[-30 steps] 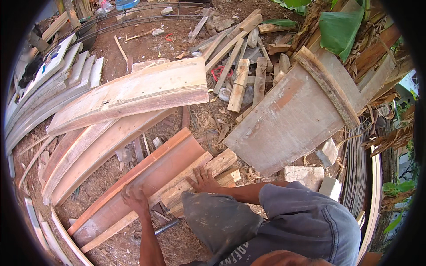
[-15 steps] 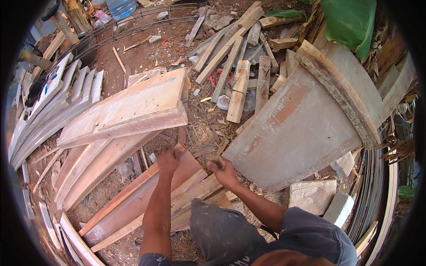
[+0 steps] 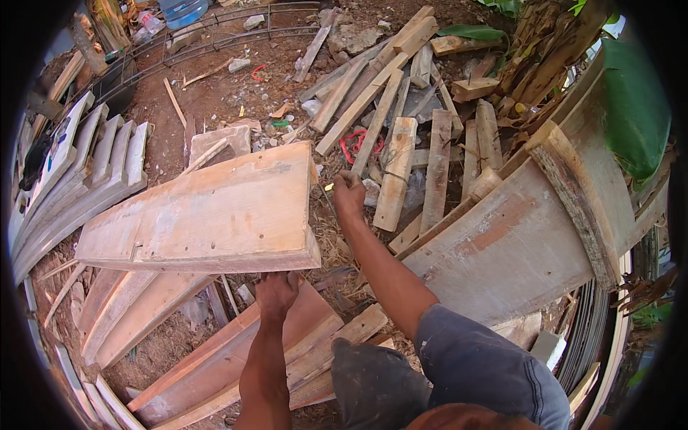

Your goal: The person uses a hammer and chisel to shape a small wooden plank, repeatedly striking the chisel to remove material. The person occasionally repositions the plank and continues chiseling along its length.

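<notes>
A long curved wooden formwork box [image 3: 208, 208] with a pale plywood face lies at centre-left, resting across other curved pieces. My left hand [image 3: 276, 294] is at its near edge, below the right end, with fingertips tucked out of sight under the wood. Beyond that end, my right hand [image 3: 349, 195] reaches down over the littered soil, its fingers curled together. Whatever they may hold is too small to make out. Under my left forearm lies a reddish trough-shaped wooden form [image 3: 301, 322].
Scrap timber [image 3: 395, 172] is heaped at the back. A large grey curved panel [image 3: 494, 244] with a rough wooden rib leans at right. White-edged curved forms [image 3: 86, 165] are stacked at far left. Bent steel rods [image 3: 215, 25] and a blue water bottle [image 3: 183, 11] are at the back.
My right hand has moved forward, past the formwork box's right end. My left hand has come to the box's near edge. The view has shifted, and the box appears lower and turned slightly.
</notes>
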`<state>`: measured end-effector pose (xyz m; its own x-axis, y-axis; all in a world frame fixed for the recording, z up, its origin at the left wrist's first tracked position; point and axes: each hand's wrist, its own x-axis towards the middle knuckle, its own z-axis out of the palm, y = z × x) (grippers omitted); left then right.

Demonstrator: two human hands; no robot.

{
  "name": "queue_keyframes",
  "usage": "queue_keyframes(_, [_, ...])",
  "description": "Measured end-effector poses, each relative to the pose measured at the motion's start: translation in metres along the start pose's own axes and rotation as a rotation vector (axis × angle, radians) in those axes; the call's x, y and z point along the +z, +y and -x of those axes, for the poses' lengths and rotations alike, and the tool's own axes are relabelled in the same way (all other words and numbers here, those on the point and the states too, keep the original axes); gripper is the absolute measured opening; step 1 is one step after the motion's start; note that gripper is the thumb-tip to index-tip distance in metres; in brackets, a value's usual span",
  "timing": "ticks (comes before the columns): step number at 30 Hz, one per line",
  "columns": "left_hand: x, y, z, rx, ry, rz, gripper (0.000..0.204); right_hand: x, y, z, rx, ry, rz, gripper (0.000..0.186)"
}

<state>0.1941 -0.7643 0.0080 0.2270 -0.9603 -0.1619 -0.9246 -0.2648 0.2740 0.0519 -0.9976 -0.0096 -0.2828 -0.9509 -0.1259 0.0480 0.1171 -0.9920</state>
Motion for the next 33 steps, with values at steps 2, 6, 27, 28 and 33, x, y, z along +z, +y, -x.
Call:
queue_keyframes(2, [-0.003,0.002,0.000,-0.045,-0.002,0.083,0.043,0.015,-0.001,-0.024,-0.051,0.012,0.176,0.037])
queue_keyframes(6, [0.001,-0.008,0.001,0.037,0.088,-0.035,0.049,0.030,-0.017,-0.065,-0.085,0.031,0.494,0.048])
queue_keyframes(27, [0.064,-0.067,0.038,-0.221,-0.061,0.967,0.058,-0.021,-0.040,-0.093,-0.632,0.206,0.709,0.041])
queue_keyframes(28, [0.059,-0.064,0.047,-0.222,-0.075,0.927,0.058,-0.026,-0.044,-0.086,-0.647,0.204,0.738,0.044])
queue_keyframes(33, [0.022,-0.064,0.094,-0.247,-0.102,0.822,0.058,-0.049,-0.065,-0.079,-0.653,0.318,0.967,0.077])
